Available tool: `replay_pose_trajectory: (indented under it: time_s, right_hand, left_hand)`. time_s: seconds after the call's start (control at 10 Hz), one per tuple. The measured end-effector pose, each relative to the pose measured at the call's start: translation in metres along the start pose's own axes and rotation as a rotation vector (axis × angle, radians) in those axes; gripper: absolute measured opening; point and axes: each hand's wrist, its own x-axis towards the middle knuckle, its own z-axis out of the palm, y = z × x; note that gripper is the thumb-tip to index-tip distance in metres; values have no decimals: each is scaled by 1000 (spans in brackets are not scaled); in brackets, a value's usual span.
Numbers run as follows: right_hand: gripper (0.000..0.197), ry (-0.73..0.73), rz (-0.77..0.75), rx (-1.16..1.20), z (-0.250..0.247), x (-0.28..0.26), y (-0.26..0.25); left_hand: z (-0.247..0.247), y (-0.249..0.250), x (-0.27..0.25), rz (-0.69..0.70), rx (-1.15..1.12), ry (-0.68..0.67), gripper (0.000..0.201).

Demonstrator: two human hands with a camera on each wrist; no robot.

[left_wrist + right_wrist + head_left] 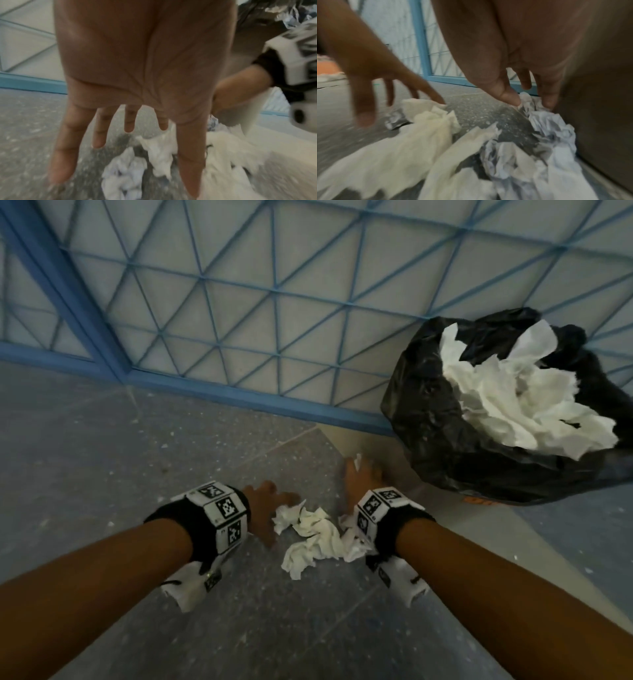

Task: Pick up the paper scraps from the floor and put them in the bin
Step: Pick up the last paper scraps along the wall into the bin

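Observation:
Several crumpled white paper scraps (315, 537) lie in a heap on the grey floor between my two hands. My left hand (270, 501) hovers at the heap's left edge, fingers (65, 155) spread and straight; one fingertip touches a scrap (419, 142). My right hand (359, 474) points down at the far right of the heap, thumb and a finger pinching the top of a crumpled scrap (546, 121). The bin (438, 433), lined with a black bag, stands to the right of my right hand and is heaped with white paper (513, 392).
A blue lattice gate (274, 302) with a blue bottom rail (239, 395) runs along the far side of the floor, right behind the bin. An orange part of the bin's base (479, 501) shows under the bag. Grey speckled floor (85, 457) spreads to the left.

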Motion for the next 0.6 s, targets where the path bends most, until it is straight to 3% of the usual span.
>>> replay_pose_trajectory:
  time_s: [0.1,0.3,0.4,0.6]
  right_hand:
    - [46,-14,84,49,12,22,3]
    - [45,-86,63,165,1,0,11]
    - [39,-67,-37,87,-1,-8,10]
    - [36,-53,-170,-30,-17,-24,-3]
  left_hand:
    - [13,5,5,-13,41,42,97]
    - [17,6,11,44,-282,296,47]
    - [8,7,8,34,-369,338,41]
    - [-12,15,4,19,-682,597,35]
